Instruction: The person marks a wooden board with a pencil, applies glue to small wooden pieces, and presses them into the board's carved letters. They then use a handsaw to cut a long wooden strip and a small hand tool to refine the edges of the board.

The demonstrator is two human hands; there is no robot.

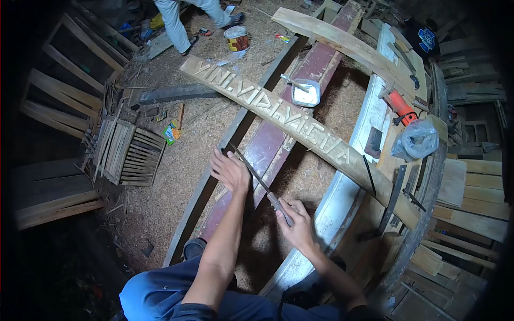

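My right hand (296,222) is wrapped round the handle of a long, narrow dark tool (259,179), a file or saw by its shape. The tool slants up and left to my left hand (230,170), whose fingers are spread beside its far end, over the edge of a dark beam (211,179). Beyond my hands a curved wooden board (257,102) with raised letters lies diagonally across the beams. A square tub of white paste (305,96) stands behind the board, with a stick resting on its rim.
A red power tool (400,106), a plastic bag (419,140) and a black metal square (393,200) lie at the right. Another curved board (342,40) crosses the top. A slatted crate (140,155) and a paint can (236,40) stand on the shavings. A person's legs (174,21) are at the top.
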